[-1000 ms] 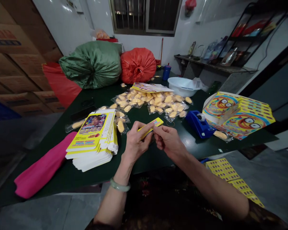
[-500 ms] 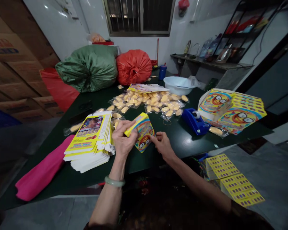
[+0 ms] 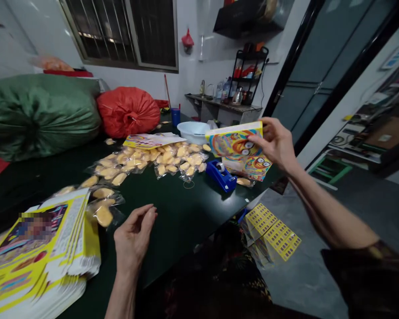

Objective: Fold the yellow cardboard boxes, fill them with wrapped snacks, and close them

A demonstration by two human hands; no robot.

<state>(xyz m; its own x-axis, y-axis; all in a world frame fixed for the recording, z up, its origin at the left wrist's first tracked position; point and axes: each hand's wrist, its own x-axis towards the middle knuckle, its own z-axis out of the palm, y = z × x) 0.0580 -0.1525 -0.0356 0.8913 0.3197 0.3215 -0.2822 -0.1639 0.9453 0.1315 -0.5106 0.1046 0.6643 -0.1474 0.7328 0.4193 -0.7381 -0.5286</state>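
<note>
My right hand (image 3: 275, 144) grips a small yellow printed box (image 3: 234, 141) by its right end. The box is held up in front of a display carton (image 3: 257, 166) of similar print, which it partly covers. Over the dark green table, my left hand (image 3: 135, 230) is closed with thumb and fingertips together, and nothing shows between them. To its left lies a stack of flat yellow and white printed cartons (image 3: 36, 257). Several wrapped yellow pieces (image 3: 133, 160) are heaped on the table beyond my left hand.
A blue tape dispenser (image 3: 221, 176) stands below the held box. Behind the heap are a pale blue basin (image 3: 193, 132), a red sack (image 3: 129, 111) and a green sack (image 3: 41, 116). Yellow box packs (image 3: 272, 230) lie lower right, beyond the table edge.
The view has turned right. My right hand has carried the box rightward and up to the display carton. My left hand has let go of the box and stays near the stack.
</note>
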